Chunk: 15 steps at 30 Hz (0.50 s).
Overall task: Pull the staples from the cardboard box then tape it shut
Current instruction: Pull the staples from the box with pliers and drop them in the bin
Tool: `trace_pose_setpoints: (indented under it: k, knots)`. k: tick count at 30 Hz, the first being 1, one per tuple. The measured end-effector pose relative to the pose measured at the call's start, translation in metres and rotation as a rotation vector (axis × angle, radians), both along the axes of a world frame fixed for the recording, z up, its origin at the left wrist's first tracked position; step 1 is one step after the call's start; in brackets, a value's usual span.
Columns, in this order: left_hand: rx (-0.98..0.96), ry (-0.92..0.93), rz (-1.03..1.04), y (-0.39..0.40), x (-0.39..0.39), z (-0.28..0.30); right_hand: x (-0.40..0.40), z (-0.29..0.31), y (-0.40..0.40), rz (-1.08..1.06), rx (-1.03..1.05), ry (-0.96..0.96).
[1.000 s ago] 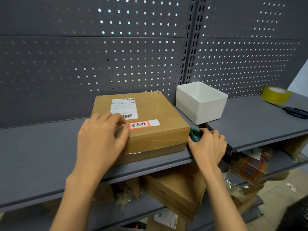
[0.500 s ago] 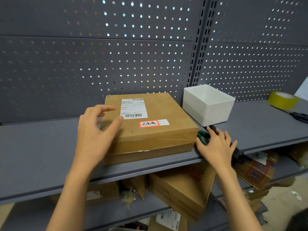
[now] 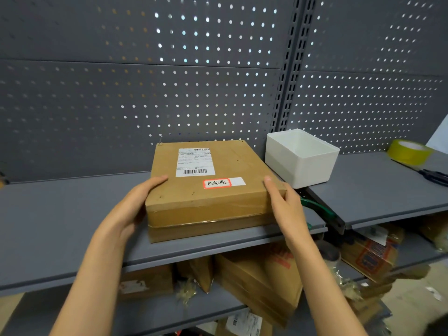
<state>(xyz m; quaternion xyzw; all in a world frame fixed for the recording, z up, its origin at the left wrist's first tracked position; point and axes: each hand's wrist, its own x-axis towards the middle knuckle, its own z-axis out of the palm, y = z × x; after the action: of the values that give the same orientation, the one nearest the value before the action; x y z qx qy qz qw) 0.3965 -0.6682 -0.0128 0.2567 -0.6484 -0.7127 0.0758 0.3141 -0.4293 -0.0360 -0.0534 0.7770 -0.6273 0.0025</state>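
Observation:
A flat brown cardboard box (image 3: 218,195) with a white shipping label and a red-edged sticker lies on the grey shelf (image 3: 60,226). My left hand (image 3: 131,207) grips its left side, thumb on the top face. My right hand (image 3: 283,204) grips its right front corner, thumb on top as well. Green-handled pliers (image 3: 317,207) lie on the shelf just right of my right hand. A roll of yellow tape (image 3: 409,151) sits far right, with black scissors (image 3: 434,177) in front of it.
A white open bin (image 3: 300,158) stands right behind the box's right corner. A perforated grey back panel (image 3: 145,93) closes the shelf. Below, the lower shelf holds several cardboard boxes (image 3: 261,282). The right shelf section (image 3: 375,190) sits slightly lower.
My right hand has left the pliers on the shelf and moved to the box's right corner. My left hand slid from the box top to its left side.

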Motion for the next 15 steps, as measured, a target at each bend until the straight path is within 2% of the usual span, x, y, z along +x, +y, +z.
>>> trace_pose_setpoints:
  k: [4, 10, 15]
  knots:
    - [0.091, 0.072, 0.066, 0.007, 0.003, -0.002, 0.002, 0.001, -0.003, -0.008, -0.198, -0.046]
    - [0.36, 0.287, 0.066, 0.008, 0.009, 0.006, 0.008, 0.026, -0.001, 0.0, -0.326, 0.183]
    - [0.452, 0.431, 0.053, 0.006, 0.009, 0.011, 0.003, 0.053, 0.001, 0.079, -0.359, 0.224]
